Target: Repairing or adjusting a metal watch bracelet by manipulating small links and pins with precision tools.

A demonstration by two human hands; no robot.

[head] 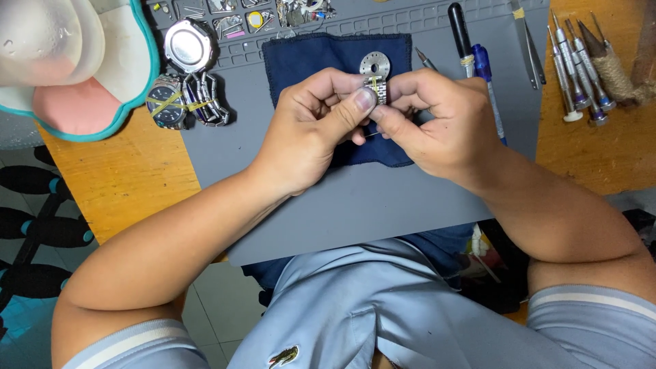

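Note:
My left hand point(311, 130) and my right hand point(437, 119) meet over a dark blue cloth point(307, 58) on a grey work mat point(355, 205). Both pinch a short piece of metal watch bracelet point(375, 89) between thumbs and fingertips. A thin pin seems to stick out below my right fingers, too small to be sure. Just behind the bracelet a round perforated metal disc point(375, 64) lies on the cloth.
A wristwatch with a steel band point(183, 101) and a watch case point(189, 45) lie at the mat's left. Several small screwdrivers point(581, 68) rest on the wooden table at right; a black-handled tool point(460, 31), a blue pen point(484, 65) and tweezers point(527, 41) lie behind my right hand. A teal-rimmed object point(82, 61) fills the top left.

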